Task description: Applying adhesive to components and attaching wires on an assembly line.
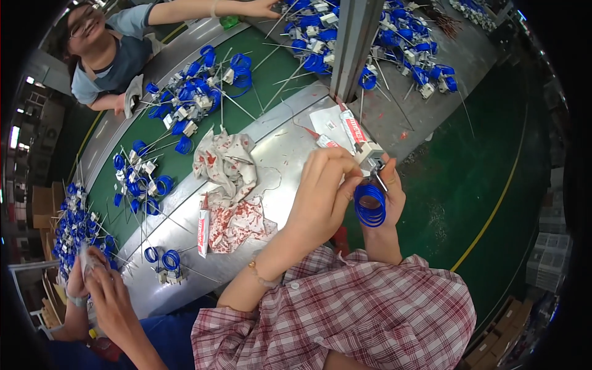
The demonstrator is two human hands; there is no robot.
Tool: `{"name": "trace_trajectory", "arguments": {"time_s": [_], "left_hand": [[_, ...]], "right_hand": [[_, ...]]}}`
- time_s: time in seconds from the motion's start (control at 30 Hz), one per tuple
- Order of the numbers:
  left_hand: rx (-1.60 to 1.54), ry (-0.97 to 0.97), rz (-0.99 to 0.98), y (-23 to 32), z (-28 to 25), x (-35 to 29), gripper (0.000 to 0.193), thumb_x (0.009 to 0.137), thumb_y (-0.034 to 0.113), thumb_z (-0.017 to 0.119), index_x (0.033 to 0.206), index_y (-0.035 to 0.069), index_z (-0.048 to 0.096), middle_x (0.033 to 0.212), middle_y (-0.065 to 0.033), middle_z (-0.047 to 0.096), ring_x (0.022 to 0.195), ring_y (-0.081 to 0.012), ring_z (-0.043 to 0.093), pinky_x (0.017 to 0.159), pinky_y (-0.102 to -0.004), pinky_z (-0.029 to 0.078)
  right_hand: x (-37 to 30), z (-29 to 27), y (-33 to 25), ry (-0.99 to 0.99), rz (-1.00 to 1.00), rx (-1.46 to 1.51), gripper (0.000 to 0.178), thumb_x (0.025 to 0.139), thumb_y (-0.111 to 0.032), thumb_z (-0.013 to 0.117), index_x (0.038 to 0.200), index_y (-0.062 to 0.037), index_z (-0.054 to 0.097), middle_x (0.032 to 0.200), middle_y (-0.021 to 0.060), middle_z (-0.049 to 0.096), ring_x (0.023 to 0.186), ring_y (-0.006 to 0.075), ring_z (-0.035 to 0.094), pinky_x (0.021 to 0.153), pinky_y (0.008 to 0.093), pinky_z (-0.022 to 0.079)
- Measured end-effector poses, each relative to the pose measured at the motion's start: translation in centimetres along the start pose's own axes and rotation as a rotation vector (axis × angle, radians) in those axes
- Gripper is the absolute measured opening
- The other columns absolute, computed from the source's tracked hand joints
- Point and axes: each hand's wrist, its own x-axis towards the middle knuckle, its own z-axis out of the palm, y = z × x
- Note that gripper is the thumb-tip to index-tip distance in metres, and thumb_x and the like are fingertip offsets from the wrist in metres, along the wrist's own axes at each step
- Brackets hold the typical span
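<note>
At the right of the work table, my right hand (391, 198) is closed around a capillary thermostat, a small white-and-metal block (368, 153) with a blue coiled tube (370, 206) hanging below it. My left hand (322, 188) is bent in a pinch at the thermostat's left side, its fingertips against the part by the top of the coil. What lies exactly between those fingertips is hidden. Just beyond my hands, a red-and-white tube (353, 128) lies on a white paper (330, 123), with a second tube (327, 142) beside it.
A red-stained rag (225, 163), a stained paper (240, 227) and another tube (203, 233) lie left. Thermostat piles (197, 98) cover the green belt. A metal post (356, 49) rises ahead. One co-worker's hands (102, 283) work at lower left; another person (114, 55) reaches across the far side.
</note>
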Motion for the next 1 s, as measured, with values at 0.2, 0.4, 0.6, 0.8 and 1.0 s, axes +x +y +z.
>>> {"name": "trace_trajectory", "arguments": {"time_s": [0.2,0.4,0.6,0.8,1.0], "left_hand": [[0.105,0.153,0.125,-0.4,-0.7,-1.8,0.022,0.074,-0.003,0.06,0.095,0.0,0.054,0.092,-0.0131,0.057,0.087,-0.0317,0.053,0.076,-0.0368,0.044],[0.009,0.193,-0.055,-0.5,-1.9,-2.7,0.02,0.074,-0.007,0.057,0.092,0.001,0.051,0.085,-0.0115,0.055,0.079,-0.029,0.052,0.068,-0.035,0.043],[-0.346,0.141,-0.169,-0.9,-0.6,-2.7,0.023,0.069,-0.015,0.047,0.083,0.003,0.044,0.083,-0.0114,0.054,0.072,-0.0263,0.051,0.067,-0.0307,0.043],[-0.273,-0.021,0.0,0.3,1.5,-4.7,0.018,0.07,-0.007,0.057,0.085,0.002,0.051,0.083,-0.0097,0.054,0.078,-0.0265,0.052,0.067,-0.0342,0.042],[0.039,0.148,-0.22,-5.6,3.9,0.5,0.012,0.079,-0.002,0.054,0.09,-0.002,0.048,0.083,-0.0164,0.056,0.078,-0.034,0.054,0.067,-0.0406,0.043]], "right_hand": [[-0.6,1.1,1.3,-0.051,0.057,-0.135,0.041,0.095,-0.031,0.041,0.119,0.0031,0.045,0.101,0.0081,0.057,0.088,0.0137,0.056,0.079,0.0255,0.043],[-1.0,1.6,2.8,-0.03,0.127,-0.208,0.048,0.094,-0.035,0.043,0.124,0.0031,0.041,0.096,0.0074,0.057,0.08,0.0122,0.055,0.068,0.0231,0.045],[-1.1,2.1,2.4,0.191,0.099,-0.167,0.041,0.094,-0.04,0.041,0.091,-0.0009,0.053,0.075,0.0084,0.057,0.062,0.0147,0.054,0.056,0.0258,0.043],[4.2,-3.9,-3.6,0.114,-0.188,0.203,0.04,0.094,-0.032,0.045,0.1,0.0065,0.047,0.085,0.0188,0.053,0.078,0.0263,0.05,0.068,0.0324,0.043],[3.1,-7.1,-6.9,0.109,-0.385,0.101,0.042,0.094,-0.031,0.044,0.106,0.0089,0.043,0.088,0.0193,0.051,0.081,0.027,0.049,0.073,0.034,0.043]]}}
